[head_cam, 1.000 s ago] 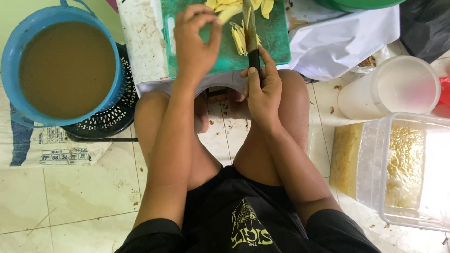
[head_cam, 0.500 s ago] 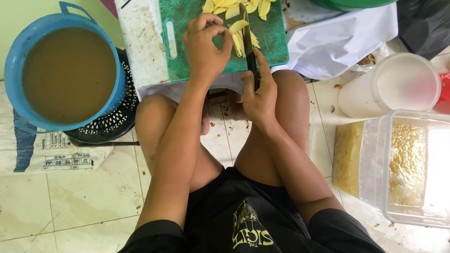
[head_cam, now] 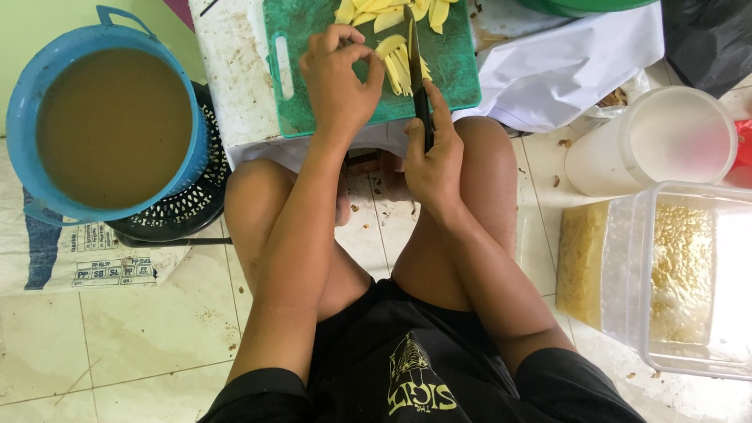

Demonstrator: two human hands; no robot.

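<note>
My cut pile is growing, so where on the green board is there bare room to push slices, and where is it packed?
The cutting board is bare along its right side, beyond the knife, and in the near left corner by the handle slot. The top edge is packed with yellow slices. The middle is crowded: the left hand pins strips against the blade, which the right hand holds.

A home kitchen floor: tiled floor (head_cam: pixel 117 329); green cutting board (head_cam: pixel 329 102); blue bucket (head_cam: pixel 192 149); plastic food containers (head_cam: pixel 674 274).
</note>
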